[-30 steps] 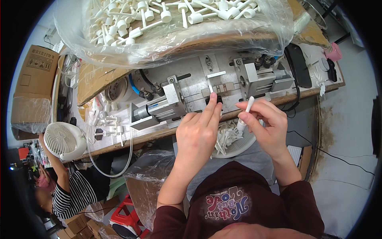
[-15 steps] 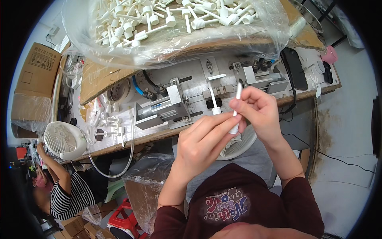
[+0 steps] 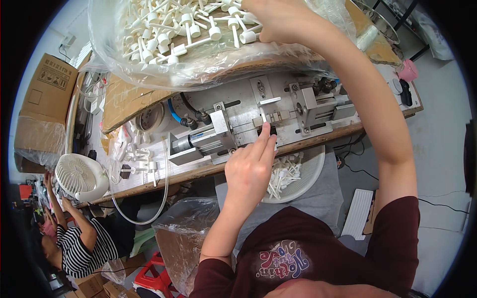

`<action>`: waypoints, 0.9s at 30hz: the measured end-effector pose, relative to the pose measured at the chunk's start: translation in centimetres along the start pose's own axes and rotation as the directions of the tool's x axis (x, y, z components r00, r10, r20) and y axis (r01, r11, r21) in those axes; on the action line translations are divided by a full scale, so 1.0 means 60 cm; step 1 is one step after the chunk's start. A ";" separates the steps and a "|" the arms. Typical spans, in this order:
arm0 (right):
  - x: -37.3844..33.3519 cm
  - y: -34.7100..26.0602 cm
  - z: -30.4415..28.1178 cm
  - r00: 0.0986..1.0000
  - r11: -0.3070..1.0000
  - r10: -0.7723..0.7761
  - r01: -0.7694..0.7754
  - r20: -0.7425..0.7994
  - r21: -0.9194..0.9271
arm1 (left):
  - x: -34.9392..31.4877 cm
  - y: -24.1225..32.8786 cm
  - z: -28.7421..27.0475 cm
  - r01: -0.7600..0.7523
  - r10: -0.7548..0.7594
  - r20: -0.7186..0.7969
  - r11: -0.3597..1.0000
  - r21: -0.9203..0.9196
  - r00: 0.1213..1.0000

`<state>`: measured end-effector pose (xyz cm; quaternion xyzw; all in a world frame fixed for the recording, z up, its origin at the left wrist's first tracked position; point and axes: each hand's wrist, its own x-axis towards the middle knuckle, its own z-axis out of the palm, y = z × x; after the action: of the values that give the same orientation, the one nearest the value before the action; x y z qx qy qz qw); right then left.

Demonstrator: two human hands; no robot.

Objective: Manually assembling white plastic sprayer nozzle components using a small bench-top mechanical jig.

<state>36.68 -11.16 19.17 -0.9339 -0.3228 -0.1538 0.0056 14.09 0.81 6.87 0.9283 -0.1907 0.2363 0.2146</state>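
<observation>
My left hand (image 3: 250,166) reaches over the front of a metal clamping fixture (image 3: 279,117) on the bench. Its index and middle fingers point forward and come together on a white capped stem (image 3: 264,112), mostly covered by them; the thumb is hidden. Far from it, my right hand (image 3: 280,20) extends over a clear plastic bag (image 3: 112,59) holding a pile of white ribbed caps with thin stems (image 3: 186,25). The picture's top edge cuts off its fingers, so their grip does not show.
Two metal cylinder units (image 3: 201,136) (image 3: 323,109) flank the fixture. Below the bench edge, a white basket (image 3: 318,174) holds several white pieces. A white fan (image 3: 81,176) stands left, with a clear hose (image 3: 144,218) looping near it. A person in stripes (image 3: 92,243) works farther left.
My hands have parted from the white tube they held together. The right has swung up to the bag; the left has moved forward onto the fixture. The tube is no longer visible in them.
</observation>
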 end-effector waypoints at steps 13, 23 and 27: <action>0.001 0.007 0.034 0.936 0.957 -0.263 0.224 -0.234 -0.182 | 0.006 -0.016 -0.005 -0.002 0.001 0.051 1.000 0.011 0.999; -0.038 0.014 -0.051 0.932 0.249 0.363 -0.090 -0.007 0.964 | 0.009 -0.019 -0.008 -0.020 0.021 0.037 1.000 -0.020 0.999; -0.129 -0.023 -0.018 0.949 0.090 0.313 -0.075 0.043 0.993 | 0.006 -0.012 -0.025 0.108 -0.126 -0.041 0.947 -0.302 0.991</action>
<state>29.74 -14.85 17.84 -0.7094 -0.2142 0.0176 0.6713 14.21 2.06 8.04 0.8874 -0.1625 0.2192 0.3716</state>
